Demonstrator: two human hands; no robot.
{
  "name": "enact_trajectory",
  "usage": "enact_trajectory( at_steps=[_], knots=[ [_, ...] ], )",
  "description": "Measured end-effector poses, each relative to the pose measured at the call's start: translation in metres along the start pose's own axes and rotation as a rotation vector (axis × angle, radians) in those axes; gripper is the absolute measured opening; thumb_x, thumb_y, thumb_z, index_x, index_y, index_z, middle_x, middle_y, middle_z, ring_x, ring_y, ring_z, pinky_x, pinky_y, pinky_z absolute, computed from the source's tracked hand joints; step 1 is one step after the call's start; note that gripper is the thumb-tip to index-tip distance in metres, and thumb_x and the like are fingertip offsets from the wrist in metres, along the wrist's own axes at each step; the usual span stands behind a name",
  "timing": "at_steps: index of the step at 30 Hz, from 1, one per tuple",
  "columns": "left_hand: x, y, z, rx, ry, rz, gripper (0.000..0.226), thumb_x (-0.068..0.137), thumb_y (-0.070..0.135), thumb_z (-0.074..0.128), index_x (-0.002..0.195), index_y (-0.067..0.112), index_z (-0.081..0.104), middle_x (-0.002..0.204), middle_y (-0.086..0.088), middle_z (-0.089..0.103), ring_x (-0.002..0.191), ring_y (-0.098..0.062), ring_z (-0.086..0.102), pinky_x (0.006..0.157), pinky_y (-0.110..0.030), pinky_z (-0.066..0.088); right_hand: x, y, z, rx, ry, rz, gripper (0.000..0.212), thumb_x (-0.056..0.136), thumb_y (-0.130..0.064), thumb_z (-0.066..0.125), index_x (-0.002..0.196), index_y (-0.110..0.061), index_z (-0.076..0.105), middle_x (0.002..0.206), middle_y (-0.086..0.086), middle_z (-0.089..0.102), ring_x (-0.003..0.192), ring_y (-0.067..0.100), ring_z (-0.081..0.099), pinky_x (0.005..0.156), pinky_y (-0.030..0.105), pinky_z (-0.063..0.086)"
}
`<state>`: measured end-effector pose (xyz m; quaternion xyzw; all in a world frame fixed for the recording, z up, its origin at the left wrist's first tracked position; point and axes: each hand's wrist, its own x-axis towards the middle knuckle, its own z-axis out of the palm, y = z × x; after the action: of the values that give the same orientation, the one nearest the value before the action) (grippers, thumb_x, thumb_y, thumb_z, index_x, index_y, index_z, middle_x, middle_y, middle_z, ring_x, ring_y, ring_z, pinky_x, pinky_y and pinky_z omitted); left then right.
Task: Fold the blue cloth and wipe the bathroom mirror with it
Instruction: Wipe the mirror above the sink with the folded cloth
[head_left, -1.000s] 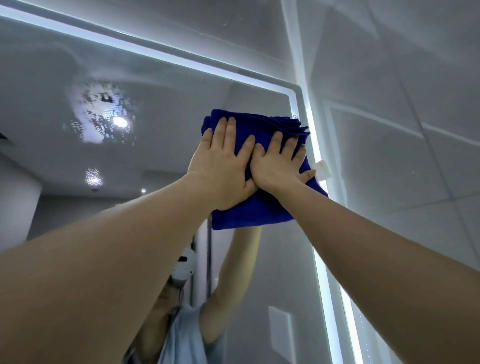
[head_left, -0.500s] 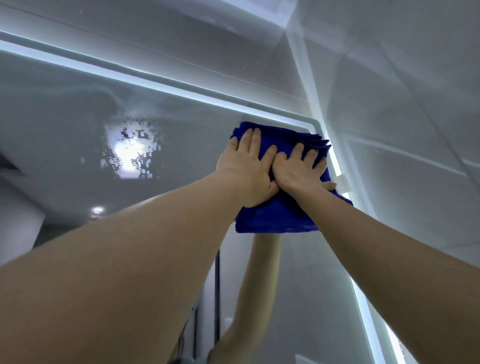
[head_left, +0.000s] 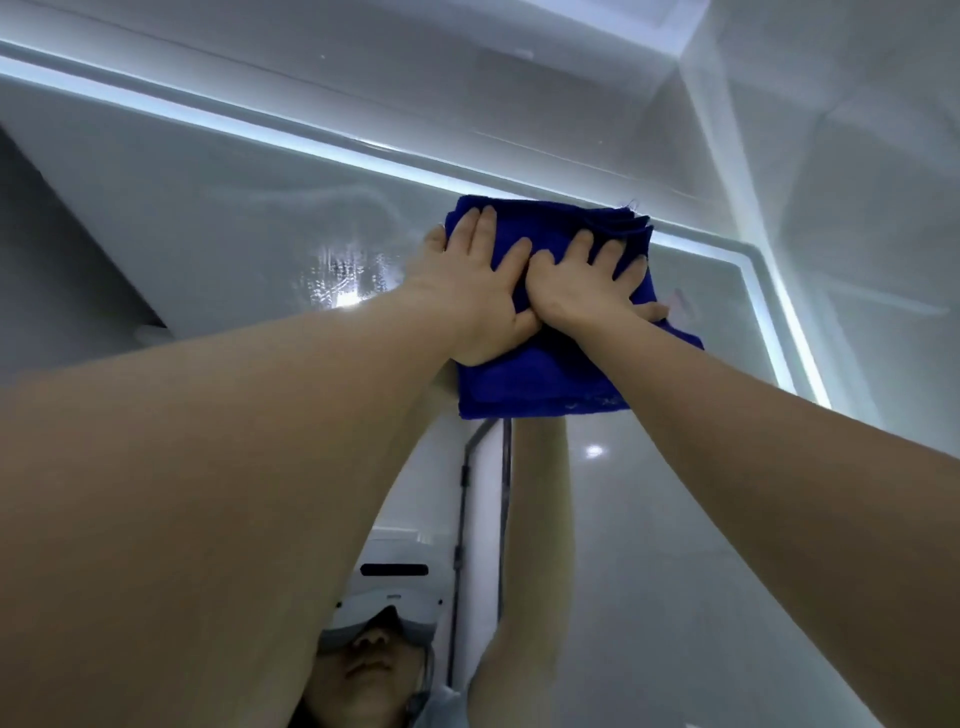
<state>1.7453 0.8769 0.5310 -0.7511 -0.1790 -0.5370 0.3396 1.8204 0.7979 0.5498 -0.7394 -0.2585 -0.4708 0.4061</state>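
The folded blue cloth (head_left: 540, 384) lies flat against the bathroom mirror (head_left: 218, 218), just under its lit top edge and left of the upper right corner. My left hand (head_left: 472, 291) presses on the cloth's left half with straight fingers. My right hand (head_left: 587, 280) presses on the right half beside it, fingers spread, thumb at the cloth's right edge. Both arms reach up from below. The cloth's middle is hidden under my hands.
A glowing light strip (head_left: 779, 317) frames the mirror along the top and right side. Grey tiled wall (head_left: 857, 208) meets the mirror on the right. Wet streaks (head_left: 343, 275) show left of the cloth. The mirror reflects a person wearing a white headset (head_left: 389, 608).
Both hands have slid the cloth left along the top edge, away from the upper right corner. The camera has tilted, bringing the reflected headset into view.
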Motion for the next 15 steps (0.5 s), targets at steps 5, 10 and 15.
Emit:
enact_trajectory(
  at_steps=[5,10,15],
  knots=[
    [-0.015,-0.044,-0.001,0.016,-0.012,-0.087,0.074,0.089,0.061,0.016,0.148,0.021,-0.008,0.155,-0.015,-0.012,0.143,-0.028,-0.009,0.115,-0.045,0.001,-0.009,-0.045,0.007,-0.006,-0.013,-0.116,0.060,0.095,-0.043,0.017,0.149,-0.022,0.000,0.157,0.004,-0.009,0.143,0.031,-0.011,0.106,0.065,-0.002],
    [-0.039,-0.093,-0.002,0.036,-0.030,-0.195,0.077,0.088,0.064,0.014,0.147,0.021,-0.008,0.155,-0.016,-0.011,0.143,-0.029,-0.008,0.115,-0.045,0.001,-0.024,-0.095,0.018,-0.027,-0.025,-0.275,0.058,0.097,-0.041,0.018,0.149,-0.022,0.000,0.157,0.004,-0.009,0.143,0.031,-0.011,0.107,0.065,-0.003],
    [-0.077,-0.143,-0.001,0.061,-0.049,-0.305,0.076,0.089,0.063,0.013,0.148,0.020,-0.008,0.155,-0.017,-0.009,0.143,-0.030,-0.005,0.114,-0.045,0.003,-0.047,-0.148,0.035,-0.024,-0.037,-0.439,0.057,0.097,-0.039,0.020,0.149,-0.022,0.004,0.158,0.002,-0.003,0.143,0.030,-0.009,0.107,0.064,-0.002]
  ],
)
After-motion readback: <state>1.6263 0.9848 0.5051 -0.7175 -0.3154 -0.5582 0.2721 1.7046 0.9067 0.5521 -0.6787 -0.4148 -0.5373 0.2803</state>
